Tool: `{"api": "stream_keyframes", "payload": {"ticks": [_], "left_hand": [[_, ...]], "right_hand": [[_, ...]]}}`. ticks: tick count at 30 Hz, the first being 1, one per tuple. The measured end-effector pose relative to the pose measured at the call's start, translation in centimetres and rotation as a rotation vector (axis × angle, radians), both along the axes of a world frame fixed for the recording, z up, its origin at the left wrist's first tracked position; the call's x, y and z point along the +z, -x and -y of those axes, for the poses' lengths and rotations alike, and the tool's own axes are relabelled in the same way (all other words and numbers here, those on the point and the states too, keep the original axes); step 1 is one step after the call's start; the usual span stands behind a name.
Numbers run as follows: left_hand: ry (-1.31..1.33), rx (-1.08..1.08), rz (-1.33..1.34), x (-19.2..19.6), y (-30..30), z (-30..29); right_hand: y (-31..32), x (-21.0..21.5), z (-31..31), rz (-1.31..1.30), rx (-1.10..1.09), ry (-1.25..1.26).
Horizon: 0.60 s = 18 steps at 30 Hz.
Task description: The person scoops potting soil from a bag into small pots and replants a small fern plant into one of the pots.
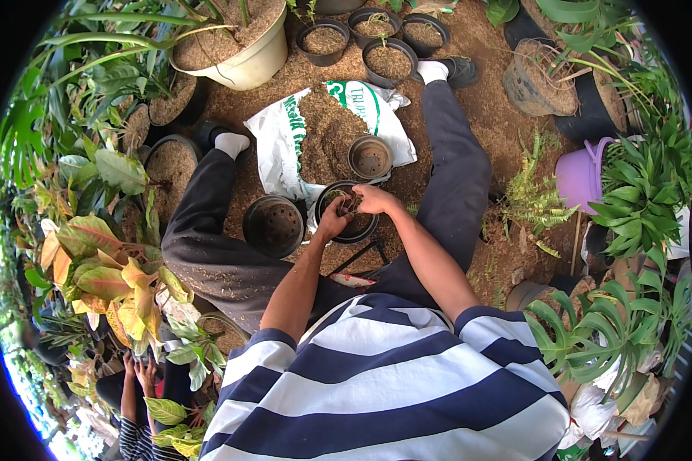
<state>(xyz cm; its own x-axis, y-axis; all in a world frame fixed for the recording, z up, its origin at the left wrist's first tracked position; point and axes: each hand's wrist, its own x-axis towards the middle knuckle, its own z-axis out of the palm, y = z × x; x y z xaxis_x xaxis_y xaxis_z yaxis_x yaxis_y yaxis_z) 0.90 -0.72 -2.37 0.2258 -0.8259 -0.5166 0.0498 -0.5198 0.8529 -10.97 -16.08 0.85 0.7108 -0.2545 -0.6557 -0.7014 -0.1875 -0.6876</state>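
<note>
Both my hands meet over a black plastic pot (370, 228) between my legs. My left hand (334, 218) has its fingers curled at the pot's left side. From the right, my right hand (374, 200) reaches over the rim, fingers bent inward. Pinched between them is a dark crumbly clump (350, 203), which looks like soil with roots; the fingers partly cover it. Just beyond, a small empty pot (370, 157) with holes in its base rests on an opened white and green sack (274, 146) of brown potting mix (327, 131). Another empty black pot (274, 227) lies to the left.
Several small black pots of soil (388, 63) stand beyond the sack. A large cream planter (254, 58) is at the far left. On the right are a purple pot (580, 175) and a fern (538, 196). Another person's hands (139, 373) show among leaves at lower left.
</note>
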Motion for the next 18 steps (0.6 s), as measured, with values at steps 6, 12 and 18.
{"api": "stream_keyframes", "payload": {"ticks": [6, 12, 18], "left_hand": [[0.004, 0.030, 0.029, -0.4, 0.1, -0.6], [0.026, 0.007, 0.004, -0.7, -0.1, -0.6], [-0.006, -0.007, 0.065, -0.4, 0.1, -0.7]], "right_hand": [[0.5, 2.4, 2.0, 0.125, -0.330, -0.179], [0.2, 1.3, 3.0, 0.125, -0.825, 0.294], [0.6, 0.4, 3.4, -0.148, -0.973, 0.129]]}}
